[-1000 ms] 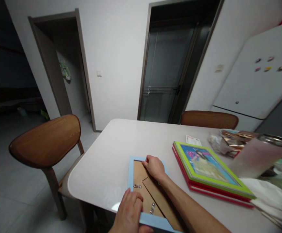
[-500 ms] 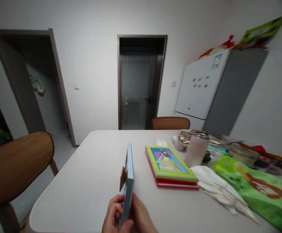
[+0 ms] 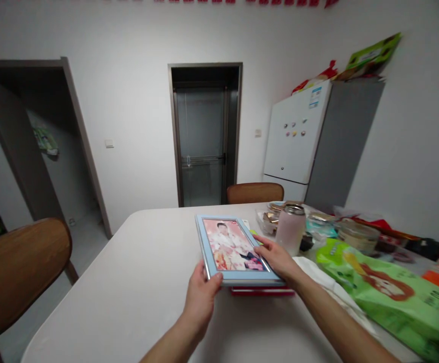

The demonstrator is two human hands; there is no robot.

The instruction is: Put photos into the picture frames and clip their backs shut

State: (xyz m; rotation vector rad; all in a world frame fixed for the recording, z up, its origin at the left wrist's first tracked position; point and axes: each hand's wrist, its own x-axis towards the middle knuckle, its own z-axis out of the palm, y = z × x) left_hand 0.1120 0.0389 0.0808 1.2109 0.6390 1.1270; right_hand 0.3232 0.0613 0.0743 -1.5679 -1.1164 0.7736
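A light blue picture frame point(image 3: 240, 276) with a photo of a person in it is held face up between my two hands. My left hand point(image 3: 203, 285) grips its near left corner, thumb on the front edge. On the right side, my right hand point(image 3: 275, 256) has its fingers over the frame's edge. Underneath, the red frame point(image 3: 262, 291) shows only its near edge. The green frame that lay on it is nearly all covered by the blue one. Whether the blue frame touches the pile, I cannot tell.
Right of the frames stand a pink bottle point(image 3: 291, 229), a white cloth point(image 3: 319, 275) and a green packet point(image 3: 389, 287). Food tubs and bags lie behind them on the white table point(image 3: 128, 292). Brown chairs point(image 3: 26, 272) stand at the left and far side.
The blue frame has turned from on edge to face up and moved over the pile at the right. My hands have spread to its left corner and right side. The view has shifted slightly.
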